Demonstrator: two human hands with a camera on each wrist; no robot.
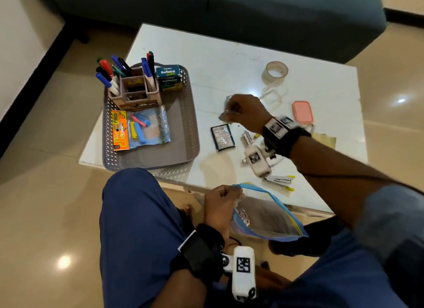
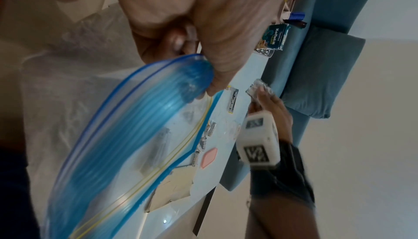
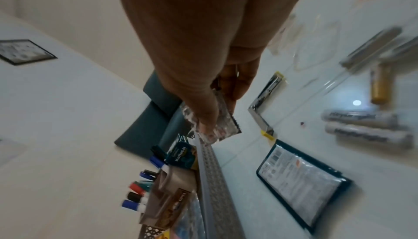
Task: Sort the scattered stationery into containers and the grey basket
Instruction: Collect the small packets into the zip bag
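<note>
Pinched between thumb and fingers of the right hand [image 3: 203, 89]: one small silvery foil packet [image 3: 212, 126], lifted clear of the white table [image 1: 206, 55], just right of the grey basket [image 1: 183, 124].

Left hand [image 1: 221, 200]: fingers curled round the blue zip edge of a clear zip-lock bag [image 1: 270, 216], held open below the table's near edge; something small already lies inside, unclear what.

Grey basket, contents: compartmented pen holder [image 1: 133, 89] full of markers, two Koflet-H boxes [image 1: 168, 78], packet of coloured clips [image 1: 142, 130].

Left loose on the table: dark flat sachet [image 1: 223, 136], batteries [image 1: 246, 139], staple strips [image 1: 278, 180], tape roll [image 1: 274, 72], clear tub [image 1: 271, 95], pink lid [image 1: 302, 111].

Progress, by estimate: roughly halfway. Pens and boxes look sorted; the right-hand scatter and the foil packet are not yet placed.
</note>
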